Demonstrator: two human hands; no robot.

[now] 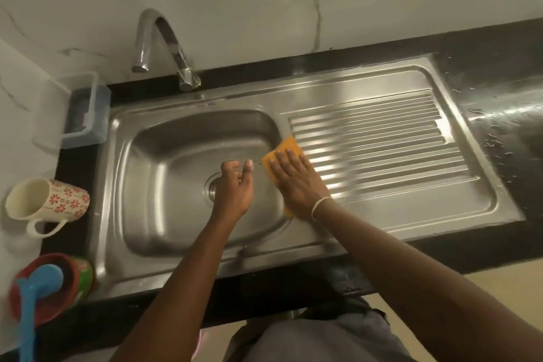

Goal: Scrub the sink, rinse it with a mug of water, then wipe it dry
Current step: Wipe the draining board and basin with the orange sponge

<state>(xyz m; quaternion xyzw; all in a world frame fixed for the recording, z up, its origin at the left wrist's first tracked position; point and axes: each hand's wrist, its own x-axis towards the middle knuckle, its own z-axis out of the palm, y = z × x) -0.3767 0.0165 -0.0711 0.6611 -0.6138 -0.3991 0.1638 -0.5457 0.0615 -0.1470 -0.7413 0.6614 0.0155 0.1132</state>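
Head view: right hand point(296, 182) presses flat, fingers straight, on orange cloth point(286, 148) at the sink point(141, 161) basin's right edge beside the drainboard point(382, 150); left hand point(235, 185) hovers over the drain, loosely curled, holding nothing. Floral mug point(48, 198) lies tipped on the left counter, looks empty; red bowl point(44, 288) holds 1 blue scoop point(38, 282).
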